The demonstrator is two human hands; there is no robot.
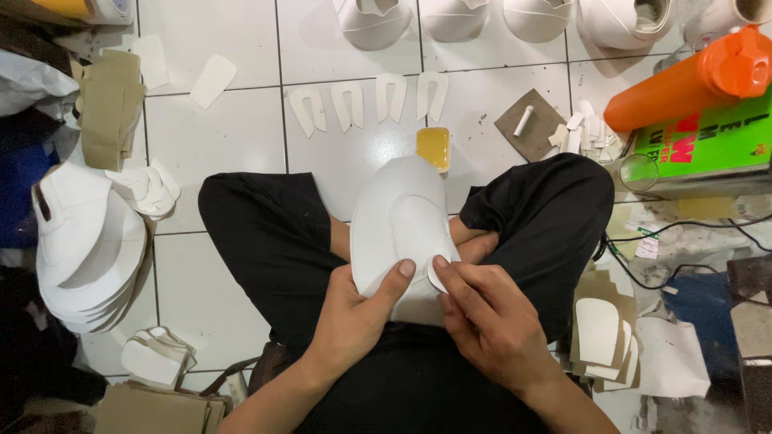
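A white shoe upper (400, 217) rests over my lap, its rounded toe end pointing away from me. My left hand (354, 317) grips its near edge from the left, thumb pressed on top. My right hand (492, 321) holds the near edge from the right, thumb and fingertips pinching a small white flap beside my left thumb. I sit cross-legged in black trousers (265, 233) on a white tiled floor (217, 128).
Stacked white uppers (84, 249) lie at left, tan cut pieces (108, 108) behind them. Several white U-shaped pieces (366, 100) and a yellow block (433, 146) lie ahead. An orange bottle (683, 84) and green tin (708, 145) stand at right, white insoles (599, 329) near my right knee.
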